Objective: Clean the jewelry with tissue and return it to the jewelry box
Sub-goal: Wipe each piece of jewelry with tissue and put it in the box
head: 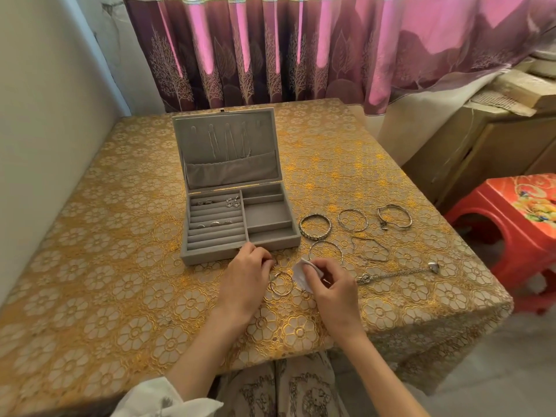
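A grey velvet jewelry box (272, 237) stands open in the middle of the table, with rings in its left slots and chains hanging in the lid. My left hand (248, 273) is just in front of the box, fingers curled, pinching something small that I cannot make out. My right hand (332, 285) pinches a white tissue (302, 273). A thin silver hoop (282, 283) lies on the cloth between my hands. Several silver bangles (315, 226) and a chain bracelet (397, 273) lie to the right of the box.
A gold floral tablecloth (120, 266) covers the table. A wall runs along the left, a purple curtain (301, 49) hangs behind. A red plastic stool (517, 236) and cardboard boxes (481, 139) stand to the right.
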`<state>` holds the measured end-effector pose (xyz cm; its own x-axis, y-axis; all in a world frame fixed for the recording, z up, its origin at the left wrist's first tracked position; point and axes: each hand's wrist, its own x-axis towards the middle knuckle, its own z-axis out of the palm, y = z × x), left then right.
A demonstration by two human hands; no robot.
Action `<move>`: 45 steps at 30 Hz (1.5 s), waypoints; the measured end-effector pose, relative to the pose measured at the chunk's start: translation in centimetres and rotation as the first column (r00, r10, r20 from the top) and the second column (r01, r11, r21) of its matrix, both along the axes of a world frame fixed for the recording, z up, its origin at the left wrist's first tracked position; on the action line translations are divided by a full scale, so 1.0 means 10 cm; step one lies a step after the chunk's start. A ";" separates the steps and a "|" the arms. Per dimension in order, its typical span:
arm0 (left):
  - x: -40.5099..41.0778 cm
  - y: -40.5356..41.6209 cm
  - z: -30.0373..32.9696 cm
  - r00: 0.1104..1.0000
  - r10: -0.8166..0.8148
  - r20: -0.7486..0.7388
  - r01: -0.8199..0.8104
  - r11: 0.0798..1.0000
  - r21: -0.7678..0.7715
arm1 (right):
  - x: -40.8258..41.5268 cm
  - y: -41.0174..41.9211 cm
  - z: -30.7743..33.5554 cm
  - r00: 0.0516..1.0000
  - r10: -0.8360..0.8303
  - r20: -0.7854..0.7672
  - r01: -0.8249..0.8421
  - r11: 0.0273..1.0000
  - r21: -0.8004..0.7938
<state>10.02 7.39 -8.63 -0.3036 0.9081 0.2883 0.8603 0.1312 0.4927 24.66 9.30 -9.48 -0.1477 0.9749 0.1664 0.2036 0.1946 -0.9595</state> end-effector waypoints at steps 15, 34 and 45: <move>-0.13 -0.53 0.23 0.707 -0.121 0.697 0.263 0.959 -0.101 | -0.12 -0.08 0.08 0.985 0.144 0.093 -0.154 0.982 0.112; -0.28 -0.67 0.14 0.743 -0.074 0.666 0.200 0.973 -0.115 | -0.33 -0.22 0.09 0.882 0.471 0.030 -0.464 0.876 -0.130; -0.33 -0.71 0.16 0.563 -0.048 0.825 0.205 0.975 -0.083 | -0.33 -0.21 0.00 0.874 0.474 0.107 -0.467 0.880 -0.085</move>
<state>6.70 0.29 -7.02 -0.2154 0.9625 -0.1650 0.1173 0.1932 0.9741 21.37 7.24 -9.45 -0.6068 0.7921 0.0662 0.2157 0.2443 -0.9454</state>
